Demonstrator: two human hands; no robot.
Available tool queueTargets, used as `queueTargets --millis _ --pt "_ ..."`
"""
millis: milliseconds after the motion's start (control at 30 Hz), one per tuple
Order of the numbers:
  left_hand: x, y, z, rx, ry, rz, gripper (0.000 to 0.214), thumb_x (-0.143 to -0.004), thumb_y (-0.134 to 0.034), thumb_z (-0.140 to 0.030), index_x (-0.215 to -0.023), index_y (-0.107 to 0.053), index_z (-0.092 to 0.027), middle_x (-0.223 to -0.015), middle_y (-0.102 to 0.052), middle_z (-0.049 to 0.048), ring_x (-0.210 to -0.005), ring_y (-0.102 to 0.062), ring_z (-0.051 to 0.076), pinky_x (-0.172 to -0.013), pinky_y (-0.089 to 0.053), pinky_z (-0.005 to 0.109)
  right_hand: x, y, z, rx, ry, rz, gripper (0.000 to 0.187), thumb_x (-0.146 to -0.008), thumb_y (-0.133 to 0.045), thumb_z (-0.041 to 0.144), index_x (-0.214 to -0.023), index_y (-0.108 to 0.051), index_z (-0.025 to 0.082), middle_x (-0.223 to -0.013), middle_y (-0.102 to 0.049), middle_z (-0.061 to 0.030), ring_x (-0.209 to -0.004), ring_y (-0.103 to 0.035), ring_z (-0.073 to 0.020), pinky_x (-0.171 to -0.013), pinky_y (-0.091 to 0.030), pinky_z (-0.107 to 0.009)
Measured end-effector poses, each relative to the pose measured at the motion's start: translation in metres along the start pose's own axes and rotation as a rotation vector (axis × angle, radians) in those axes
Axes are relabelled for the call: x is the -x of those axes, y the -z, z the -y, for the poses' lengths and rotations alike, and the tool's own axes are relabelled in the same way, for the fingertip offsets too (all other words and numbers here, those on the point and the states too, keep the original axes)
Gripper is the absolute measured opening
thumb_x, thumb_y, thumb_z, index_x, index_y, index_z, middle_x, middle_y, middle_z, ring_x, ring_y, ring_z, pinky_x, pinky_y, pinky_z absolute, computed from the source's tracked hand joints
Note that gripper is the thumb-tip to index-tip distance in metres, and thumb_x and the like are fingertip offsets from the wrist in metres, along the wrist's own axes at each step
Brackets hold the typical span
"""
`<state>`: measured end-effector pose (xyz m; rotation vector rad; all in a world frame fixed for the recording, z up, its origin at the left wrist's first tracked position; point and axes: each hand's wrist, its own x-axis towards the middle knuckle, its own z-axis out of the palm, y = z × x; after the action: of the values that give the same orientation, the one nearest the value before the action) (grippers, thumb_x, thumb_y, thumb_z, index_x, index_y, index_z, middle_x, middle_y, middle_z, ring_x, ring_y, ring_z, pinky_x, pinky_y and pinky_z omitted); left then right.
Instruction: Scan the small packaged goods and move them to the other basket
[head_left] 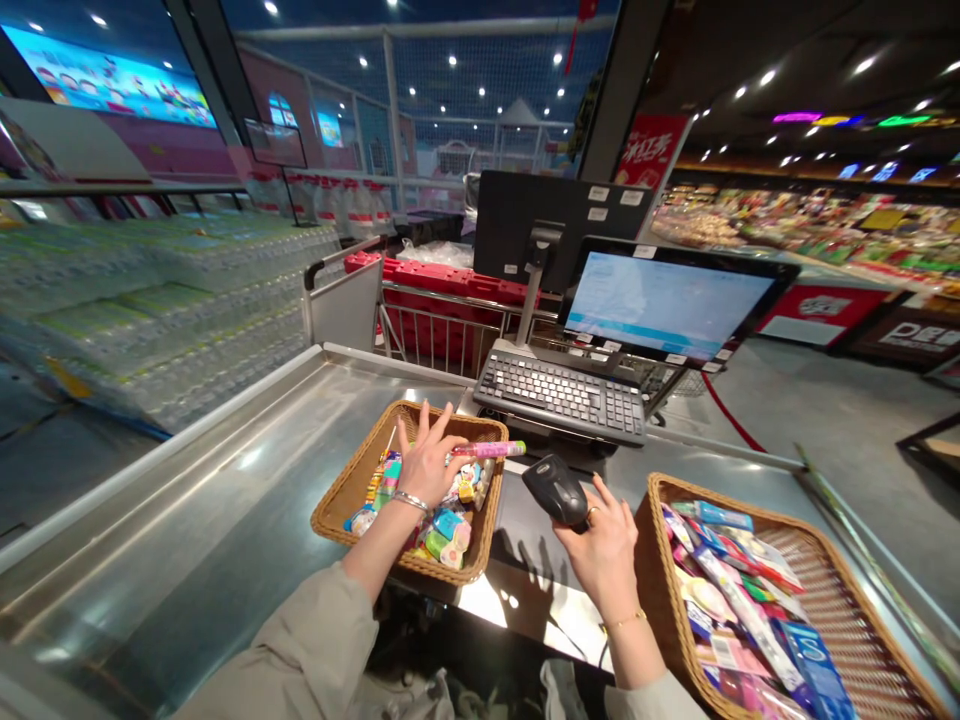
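Note:
Between the thumb and a finger of my left hand (427, 470) is a slim pink tube with a green end (491, 449); its exact kind I cannot make out. The other fingers are spread over the left wicker basket (330, 505), which contains small colourful packets and toys (448, 535). My right hand (606, 550) grips a black handheld barcode scanner (555, 488), its head pointing toward the tube. A gap separates scanner and tube. Right of that hand stands a second wicker basket (862, 590) with toothbrush packs and toothpaste-like tubes (750, 610).
Behind the baskets a black keyboard (562, 392) sits below a lit monitor (667, 300). The steel counter (187, 530) has a raised rim on the left. Beyond it stand a metal cart (442, 325) with a red crate and stacked bottle packs (172, 300).

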<state>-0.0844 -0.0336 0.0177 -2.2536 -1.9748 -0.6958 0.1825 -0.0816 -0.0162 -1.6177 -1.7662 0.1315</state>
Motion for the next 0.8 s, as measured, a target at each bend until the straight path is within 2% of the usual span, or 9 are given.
queueTargets --millis 300,567,800 --pt "-0.0024 -0.0052 -0.0021 0.009 -0.018 -0.027 0.020 -0.090 -0.057 -0.041 -0.100 -0.072 -0.032 -0.157 -0.031 -0.0029 -0.150 -0.007 0.032 -0.115 0.007 0.068 -0.0004 0.0017 -0.0029 -0.004 -0.025 0.018 0.025 -0.071 -0.060 0.032 -0.093 -0.070 0.024 -0.114 -0.071 -0.0054 -0.134 -0.044 -0.0292 -0.113 -0.018 -0.056" --pt "-0.0066 -0.0063 -0.0057 0.006 -0.016 -0.022 0.019 -0.089 -0.058 -0.038 -0.101 -0.072 -0.031 -0.156 -0.033 -0.0017 -0.149 -0.009 0.033 -0.115 0.003 0.068 -0.0034 0.0026 -0.0035 -0.001 -0.032 0.021 0.024 -0.071 -0.060 0.030 -0.092 -0.070 0.024 -0.113 -0.071 -0.0045 -0.134 -0.045 -0.0296 -0.113 -0.019 -0.057" --pt "-0.0093 -0.0084 -0.0070 0.037 -0.040 -0.054 0.020 -0.087 -0.061 -0.041 -0.099 -0.072 -0.030 -0.155 -0.036 -0.0002 -0.149 -0.011 0.035 -0.114 0.002 0.070 -0.0048 0.0035 -0.0054 -0.002 -0.023 0.018 0.024 -0.072 -0.059 0.030 -0.092 -0.069 0.023 -0.114 -0.071 -0.0050 -0.134 -0.044 -0.0302 -0.113 -0.018 -0.058"
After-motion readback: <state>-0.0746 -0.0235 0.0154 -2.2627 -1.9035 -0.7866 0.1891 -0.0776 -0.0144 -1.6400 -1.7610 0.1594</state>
